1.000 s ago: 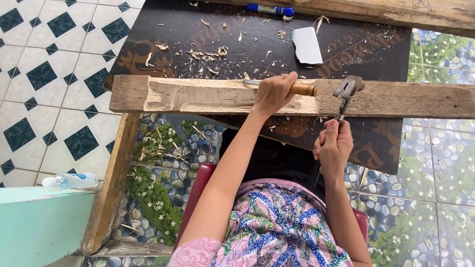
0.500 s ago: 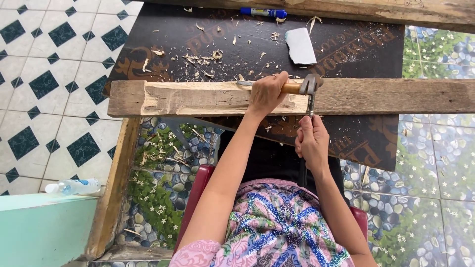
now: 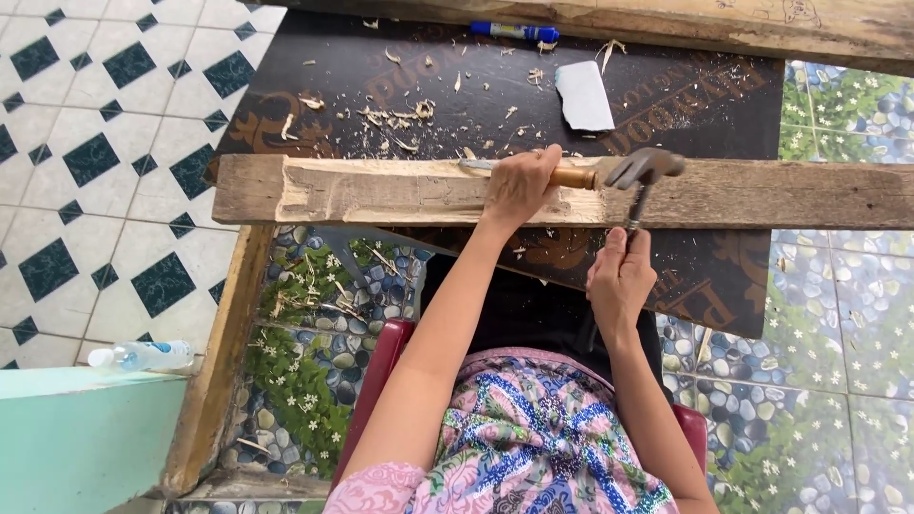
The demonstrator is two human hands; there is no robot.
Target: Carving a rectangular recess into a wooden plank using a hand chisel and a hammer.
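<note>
Head view, looking straight down on the work.

Left hand (image 3: 519, 186): fingers wrapped tight around a chisel (image 3: 562, 176) with a wooden handle. The chisel lies along the top face of the plank (image 3: 381, 190), blade pointing toward the person's left; the hand covers most of it, so only the blade tip and the handle's butt end show.

Right hand (image 3: 619, 281): fingers clenched on the shaft of a hammer (image 3: 645, 169). The metal head sits just beside the butt of the chisel handle; I cannot tell whether they touch. The claw points to the right.

Plank: weathered grey, lying crosswise over a dark printed board (image 3: 685, 105). Its left part shows a pale, freshly cut recess. It runs out of the picture to the right.

Surroundings:
- Wood shavings (image 3: 395, 119) scattered on the dark board beyond the plank, thickest up and left of the left hand.
- A pale flat rectangular piece (image 3: 584, 95) lies on the board beyond the chisel, well clear of it.
- A blue marker (image 3: 514, 31) lies at the far edge, next to a second long timber (image 3: 762, 24).
- A clear plastic bottle (image 3: 143, 355) rests on a turquoise surface (image 3: 86, 438) at lower left.
- Floor: white tiles with dark diamonds on the left, pebble-pattern tiles below and to the right.

Nothing lies on the plank between the chisel blade and the recess.
</note>
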